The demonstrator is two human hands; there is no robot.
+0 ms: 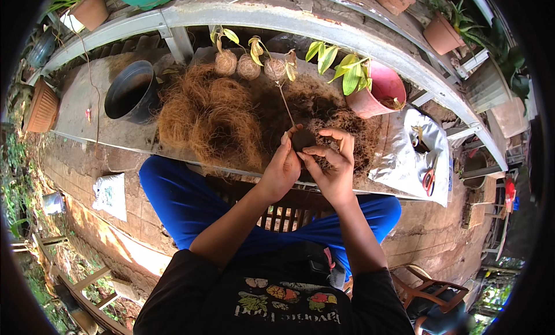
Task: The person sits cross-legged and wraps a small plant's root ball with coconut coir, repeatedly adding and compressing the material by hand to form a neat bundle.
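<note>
A dark, rounded ball of soil (303, 139) is held up over the front of the bench, with a thin bare plant stem (286, 104) rising from it. My left hand (284, 163) supports the ball's left side with thumb and fingertips. On the right, my right hand (331, 163) pinches the ball's lower edge between thumb and a finger, another finger arched above. Beneath and behind lies loose dark soil and fibre (329, 103). To the left is a heap of brown coconut fibre (208, 114). Several string-wrapped plant balls (248, 67) with leaves line the back.
A black plastic pot (132, 92) stands left on the bench (82, 103). Leafy cuttings (353, 75) lean on a pink pot (379, 90) at right. Scissors (428, 181) rest on a silver plastic bag (401, 161). A metal rail (260, 14) curves behind.
</note>
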